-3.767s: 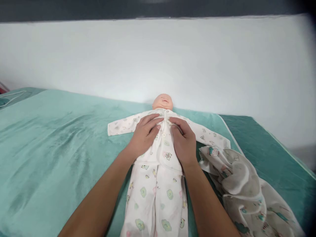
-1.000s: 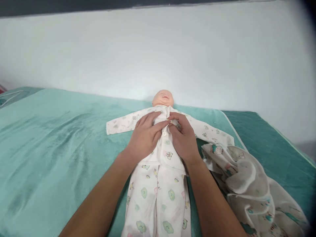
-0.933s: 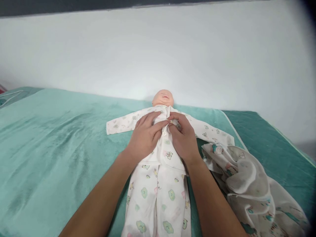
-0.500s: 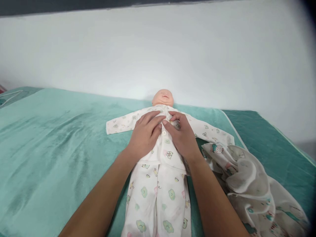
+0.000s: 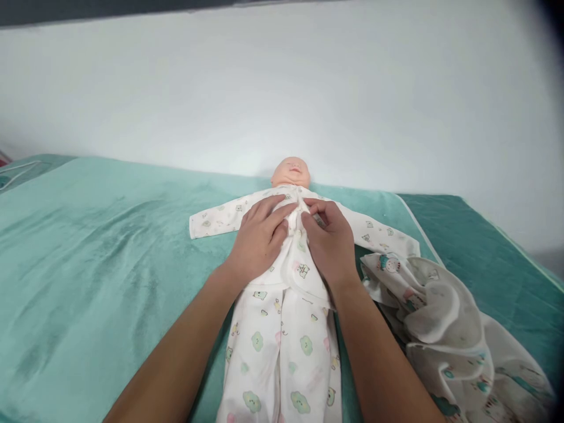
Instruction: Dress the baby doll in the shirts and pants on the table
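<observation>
A baby doll lies face up, dressed in a white printed shirt and matching white trousers. My left hand rests on the shirt's chest, fingers stretched out and thumb close to the front opening. Opposite it, my right hand pinches the other front edge of the shirt, thumb and index finger together. That front edge is lifted and the lower opening spreads a little. What lies right under the right fingertips is hidden.
A crumpled white printed cloth lies to the right, by the doll's sleeve. Beneath everything is a light green cover, with darker green fabric at the right. A white wall stands behind the doll's head.
My right hand has shifted slightly right, drawing the shirt's front edge with it. The lower front now parts more. My left hand has barely moved.
</observation>
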`<act>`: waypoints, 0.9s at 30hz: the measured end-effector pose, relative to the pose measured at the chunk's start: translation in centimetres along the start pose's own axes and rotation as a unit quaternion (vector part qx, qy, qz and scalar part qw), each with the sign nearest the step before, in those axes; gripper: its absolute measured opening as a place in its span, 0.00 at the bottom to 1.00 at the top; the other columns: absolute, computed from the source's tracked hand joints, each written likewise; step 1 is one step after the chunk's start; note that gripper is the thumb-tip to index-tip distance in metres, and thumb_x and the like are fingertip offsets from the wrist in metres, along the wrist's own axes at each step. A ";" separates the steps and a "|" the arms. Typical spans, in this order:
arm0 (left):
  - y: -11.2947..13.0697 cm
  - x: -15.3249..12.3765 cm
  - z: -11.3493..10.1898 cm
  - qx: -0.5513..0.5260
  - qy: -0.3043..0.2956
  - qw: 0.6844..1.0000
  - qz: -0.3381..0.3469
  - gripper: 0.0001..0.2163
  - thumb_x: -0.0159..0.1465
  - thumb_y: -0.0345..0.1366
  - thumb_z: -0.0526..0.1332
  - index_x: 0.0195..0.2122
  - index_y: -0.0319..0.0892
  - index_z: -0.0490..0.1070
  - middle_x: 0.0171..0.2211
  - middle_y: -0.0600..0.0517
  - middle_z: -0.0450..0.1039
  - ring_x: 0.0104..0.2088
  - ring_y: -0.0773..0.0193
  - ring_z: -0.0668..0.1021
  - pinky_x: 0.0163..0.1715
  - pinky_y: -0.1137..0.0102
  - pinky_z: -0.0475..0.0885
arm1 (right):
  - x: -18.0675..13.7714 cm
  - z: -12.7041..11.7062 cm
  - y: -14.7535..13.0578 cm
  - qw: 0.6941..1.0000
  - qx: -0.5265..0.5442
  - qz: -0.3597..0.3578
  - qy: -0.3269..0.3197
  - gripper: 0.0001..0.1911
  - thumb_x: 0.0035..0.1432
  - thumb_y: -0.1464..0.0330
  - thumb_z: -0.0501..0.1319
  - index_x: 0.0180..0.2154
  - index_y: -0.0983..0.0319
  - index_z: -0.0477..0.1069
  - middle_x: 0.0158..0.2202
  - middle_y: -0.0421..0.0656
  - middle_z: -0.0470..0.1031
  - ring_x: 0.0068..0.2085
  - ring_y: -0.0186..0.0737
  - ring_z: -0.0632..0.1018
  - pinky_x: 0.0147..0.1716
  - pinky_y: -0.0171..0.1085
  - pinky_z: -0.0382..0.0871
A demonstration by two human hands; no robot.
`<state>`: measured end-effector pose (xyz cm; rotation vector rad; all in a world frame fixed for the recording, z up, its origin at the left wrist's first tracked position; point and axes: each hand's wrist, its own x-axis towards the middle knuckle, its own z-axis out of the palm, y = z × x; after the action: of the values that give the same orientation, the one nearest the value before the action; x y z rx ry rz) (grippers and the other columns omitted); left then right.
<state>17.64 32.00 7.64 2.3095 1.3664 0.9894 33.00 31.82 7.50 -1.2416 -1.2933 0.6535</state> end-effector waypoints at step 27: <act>0.0 -0.1 -1.7 -0.111 -0.066 0.991 0.017 0.05 0.68 0.40 0.59 0.38 0.50 0.74 0.67 0.57 0.61 0.70 0.54 0.59 0.67 0.49 0.60 | 0.2 -0.5 0.0 0.996 -0.012 -0.029 -0.079 0.20 0.63 0.59 0.60 0.21 0.58 0.71 0.57 0.41 0.73 0.62 0.51 0.69 0.63 0.55 0.57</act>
<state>16.43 31.74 8.86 2.1956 1.1087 0.9283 33.49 31.84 7.64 -1.1859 -1.4673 0.7066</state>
